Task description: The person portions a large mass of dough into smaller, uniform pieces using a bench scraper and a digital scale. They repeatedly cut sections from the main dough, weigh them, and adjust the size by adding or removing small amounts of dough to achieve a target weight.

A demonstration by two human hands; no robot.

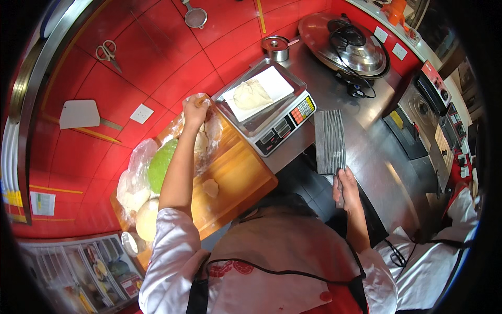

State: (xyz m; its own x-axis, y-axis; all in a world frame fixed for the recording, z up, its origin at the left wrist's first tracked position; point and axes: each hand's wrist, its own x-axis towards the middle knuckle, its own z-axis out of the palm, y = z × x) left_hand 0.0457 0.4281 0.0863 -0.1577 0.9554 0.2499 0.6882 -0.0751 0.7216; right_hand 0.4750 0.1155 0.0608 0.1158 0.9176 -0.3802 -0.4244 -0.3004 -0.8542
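My right hand point(348, 188) grips the handle of a metal cleaver point(329, 141), whose broad streaked blade points away from me beside the steel counter. My left hand point(195, 113) is at the far corner of a floured wooden board point(235, 172), fingers curled; what lies under them is hidden. Pale dough point(200, 142) lies just beside that wrist, partly covered by my forearm. A small flat dough piece point(210, 188) rests mid-board. To the right, a digital scale point(282, 127) carries a dough lump point(251, 95) on white paper in its steel tray.
Green dough point(161, 167), plastic-wrapped pale dough point(133, 192) and a dough ball point(147, 221) sit at the board's left, near a small bowl point(129, 243). A lidded pot point(276, 49) and a round electric griddle point(345, 47) stand behind. Another person's white sleeve point(462, 208) shows at right.
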